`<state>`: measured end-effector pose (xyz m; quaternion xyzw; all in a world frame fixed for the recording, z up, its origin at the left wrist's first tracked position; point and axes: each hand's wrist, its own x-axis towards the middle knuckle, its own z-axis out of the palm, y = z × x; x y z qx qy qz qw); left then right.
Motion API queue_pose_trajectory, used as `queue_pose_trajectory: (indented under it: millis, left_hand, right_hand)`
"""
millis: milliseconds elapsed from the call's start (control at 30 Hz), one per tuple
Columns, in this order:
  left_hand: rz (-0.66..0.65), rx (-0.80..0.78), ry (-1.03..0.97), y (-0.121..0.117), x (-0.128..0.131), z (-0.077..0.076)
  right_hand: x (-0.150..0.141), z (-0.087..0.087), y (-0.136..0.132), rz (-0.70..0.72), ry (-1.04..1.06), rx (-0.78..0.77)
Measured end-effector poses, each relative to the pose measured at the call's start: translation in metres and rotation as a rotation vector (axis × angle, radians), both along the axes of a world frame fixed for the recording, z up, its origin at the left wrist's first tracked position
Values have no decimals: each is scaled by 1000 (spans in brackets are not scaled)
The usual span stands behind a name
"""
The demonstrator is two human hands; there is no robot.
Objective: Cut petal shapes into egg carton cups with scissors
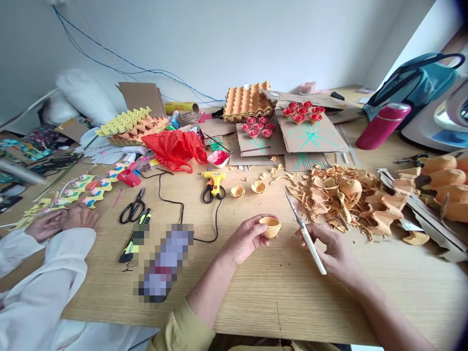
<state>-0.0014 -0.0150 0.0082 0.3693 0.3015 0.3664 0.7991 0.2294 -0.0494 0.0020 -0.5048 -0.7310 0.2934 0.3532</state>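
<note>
In the middle of the head view my left hand [248, 238] is closed on an orange egg-carton cup [269, 227], its hollow side facing up. My right hand [331, 248] grips a craft knife [310, 246] with a white handle, its thin blade pointing up and to the left. Between the knife and the cup lies a gap of table. Beyond my left hand, two petal-edged carton cups [258, 187] rest on the wood. Orange carton scraps [321, 195] are heaped past my right hand.
A yellow glue gun [214, 183], black-handled scissors [133, 207] and a yellow-black cutter [135, 239] lie to the left. Red paper flowers [300, 118] stand on cardboard [310, 139] behind. A co-worker's hands [60, 222] are at far left; a pink bottle [383, 126] leans at right.
</note>
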Motion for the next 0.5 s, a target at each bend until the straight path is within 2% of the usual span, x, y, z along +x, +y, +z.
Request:
queue_pose_trajectory:
  millis: [233,500]
  left_hand:
    - [-37,-117,-169,-3,2,0]
    - [-62,-155,-239,-5,2,1]
  right_hand:
    - [-3,5,-5,70,-8,-4]
    - [-1,2,-7,60,57,-26]
